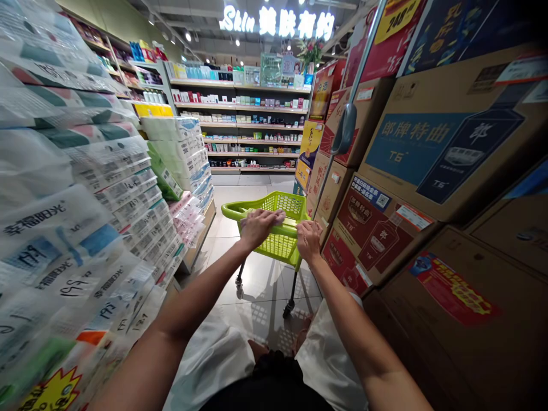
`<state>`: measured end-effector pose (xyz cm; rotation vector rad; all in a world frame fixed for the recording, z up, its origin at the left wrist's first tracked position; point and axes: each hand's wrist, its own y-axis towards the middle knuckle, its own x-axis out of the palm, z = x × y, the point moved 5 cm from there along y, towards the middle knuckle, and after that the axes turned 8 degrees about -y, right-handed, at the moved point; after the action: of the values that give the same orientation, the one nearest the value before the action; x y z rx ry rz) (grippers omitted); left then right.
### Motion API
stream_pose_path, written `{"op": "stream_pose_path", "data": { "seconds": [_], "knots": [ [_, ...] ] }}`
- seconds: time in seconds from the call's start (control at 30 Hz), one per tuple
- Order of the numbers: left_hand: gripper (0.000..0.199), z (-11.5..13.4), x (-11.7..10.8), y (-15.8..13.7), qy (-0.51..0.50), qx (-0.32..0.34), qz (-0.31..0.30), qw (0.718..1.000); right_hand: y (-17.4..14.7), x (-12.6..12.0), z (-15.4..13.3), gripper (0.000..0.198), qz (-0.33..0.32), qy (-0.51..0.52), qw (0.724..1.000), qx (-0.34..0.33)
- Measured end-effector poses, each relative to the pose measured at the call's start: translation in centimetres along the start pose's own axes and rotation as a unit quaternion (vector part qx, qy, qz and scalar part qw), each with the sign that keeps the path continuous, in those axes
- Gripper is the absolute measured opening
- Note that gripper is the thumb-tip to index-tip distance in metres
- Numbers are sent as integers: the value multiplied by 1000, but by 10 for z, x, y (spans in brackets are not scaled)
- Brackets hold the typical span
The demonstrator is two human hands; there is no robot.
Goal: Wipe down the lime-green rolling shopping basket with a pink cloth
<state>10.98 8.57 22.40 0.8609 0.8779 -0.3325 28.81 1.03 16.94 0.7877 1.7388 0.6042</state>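
A lime-green plastic shopping cart [280, 248] on thin dark legs with castors stands in front of me, its perforated basket facing down the aisle. My left hand [259, 225] is closed over the cart's near handle bar, the knuckles on top and the fingertips partly hidden. My right hand [309, 238] grips the same bar at its right end, fingers curled round it. To the left of my left hand, the rounded green rim [233, 211] sticks out. What lies in the basket, if anything, I cannot make out behind the hands.
Wrapped tissue packs [124, 188] are stacked high along the left. Cardboard liquor cartons [419, 148] form a wall close on the right, with a metal pole [357, 74] beside them. Tiled floor [229, 228] leads to shelves of cosmetics [257, 123] under a lit sign [278, 21].
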Motion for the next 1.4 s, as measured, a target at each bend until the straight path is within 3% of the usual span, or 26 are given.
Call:
{"op": "stream_pose_path", "data": {
  "seconds": [0.07,0.13,0.2,0.27,0.4,0.5,0.57,0.63,0.7,0.73,0.87,0.97,1.4],
  "knots": [
    [36,-31,-14,1,8,-98,54,994,0,0,2,39,3,3,1000,-1],
    [36,-60,-24,-3,-1,-202,132,970,0,0,3,39,13,8,1000,6],
    [35,-68,-20,-11,-22,-239,203,949,-1,2,3,39,28,16,999,16],
    [33,-52,-3,-22,-44,-189,254,948,-2,3,2,39,40,28,999,22],
    [32,-8,41,-46,-91,-12,294,951,-3,2,4,42,49,53,997,19],
    [31,-22,51,-55,-131,-5,351,927,-3,1,8,42,50,61,997,8],
    [30,-49,46,-56,-162,-84,423,887,-3,1,9,41,50,60,997,2],
    [29,-74,42,-58,-192,-199,505,817,-3,4,9,41,49,58,997,-2],
    [30,-83,47,-60,-216,-280,545,761,-2,8,8,41,44,56,997,-1],
    [31,-81,52,-59,-227,-295,543,753,-2,10,9,41,40,55,998,1],
    [25,-61,74,-55,-265,-250,496,788,3,14,14,42,24,61,998,8],
    [16,-60,77,-58,-283,-228,472,803,8,16,21,44,11,71,997,8],
    [17,-66,16,-70,-290,-217,394,845,23,23,45,44,-15,79,997,21]
  ]
}}
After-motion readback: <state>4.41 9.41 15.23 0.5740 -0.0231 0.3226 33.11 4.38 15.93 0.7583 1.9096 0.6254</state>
